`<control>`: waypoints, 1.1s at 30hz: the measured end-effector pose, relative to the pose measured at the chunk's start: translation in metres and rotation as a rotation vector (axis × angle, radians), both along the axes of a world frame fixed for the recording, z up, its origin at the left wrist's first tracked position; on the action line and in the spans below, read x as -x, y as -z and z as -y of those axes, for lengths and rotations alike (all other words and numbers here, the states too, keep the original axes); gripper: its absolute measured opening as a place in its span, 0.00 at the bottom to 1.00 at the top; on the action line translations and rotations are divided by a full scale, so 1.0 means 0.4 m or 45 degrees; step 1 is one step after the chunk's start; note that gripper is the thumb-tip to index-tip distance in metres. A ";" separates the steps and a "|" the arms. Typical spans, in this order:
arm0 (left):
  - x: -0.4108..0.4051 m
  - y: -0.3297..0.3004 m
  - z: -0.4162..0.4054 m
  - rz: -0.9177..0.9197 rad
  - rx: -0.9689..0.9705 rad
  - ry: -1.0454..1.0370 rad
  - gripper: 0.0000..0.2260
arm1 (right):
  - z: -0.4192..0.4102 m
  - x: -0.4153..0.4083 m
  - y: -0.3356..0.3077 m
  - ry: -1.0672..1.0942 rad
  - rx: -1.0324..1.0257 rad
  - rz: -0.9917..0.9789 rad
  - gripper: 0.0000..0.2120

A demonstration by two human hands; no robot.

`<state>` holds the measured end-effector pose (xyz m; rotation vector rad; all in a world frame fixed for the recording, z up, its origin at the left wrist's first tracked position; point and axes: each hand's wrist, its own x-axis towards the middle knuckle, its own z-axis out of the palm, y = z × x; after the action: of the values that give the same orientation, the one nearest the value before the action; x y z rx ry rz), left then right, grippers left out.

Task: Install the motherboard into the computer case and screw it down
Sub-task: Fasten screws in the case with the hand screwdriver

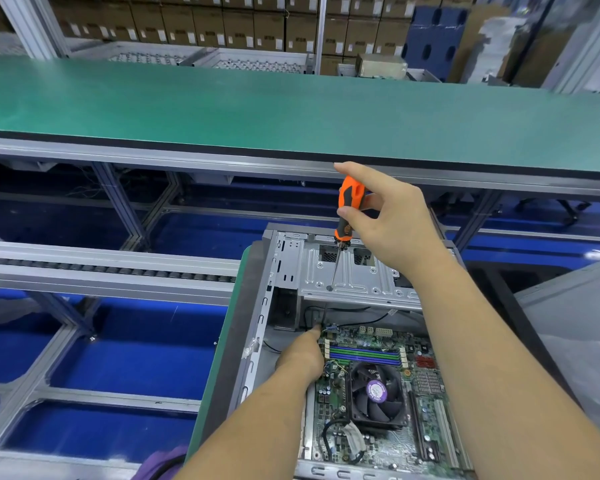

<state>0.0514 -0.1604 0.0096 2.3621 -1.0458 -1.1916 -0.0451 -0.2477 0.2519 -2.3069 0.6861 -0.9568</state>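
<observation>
An open grey computer case (257,327) lies flat in front of me. The green motherboard (426,403), with a black CPU fan (376,396) and blue and green memory slots, sits inside it. My right hand (392,220) grips an orange and black screwdriver (347,209) upright above the case. Its shaft runs down over the metal drive bay (361,275), toward the board's far left corner. My left hand (303,358) rests at that corner, one finger pointing at the spot under the tip. Any screw there is hidden.
A long green workbench (291,105) crosses ahead, with stacked cardboard boxes behind it. A roller conveyor (101,268) and aluminium frame over a blue floor lie to the left. A grey plastic-covered surface (575,341) is at the right.
</observation>
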 end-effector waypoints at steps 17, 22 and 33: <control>0.004 -0.008 0.013 -0.250 0.163 -0.204 0.28 | -0.007 -0.006 -0.024 -0.117 -0.045 -0.088 0.28; 0.010 -0.007 0.017 -0.335 0.259 -0.323 0.28 | -0.005 -0.004 -0.028 -0.083 -0.017 -0.104 0.27; 0.008 -0.027 0.025 -0.826 0.231 -0.791 0.27 | -0.002 0.002 -0.029 -0.081 -0.075 -0.079 0.27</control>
<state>0.0484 -0.1702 0.0205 1.7442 -0.1733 -1.3708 -0.0458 -0.2470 0.2634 -2.3004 0.6535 -0.8286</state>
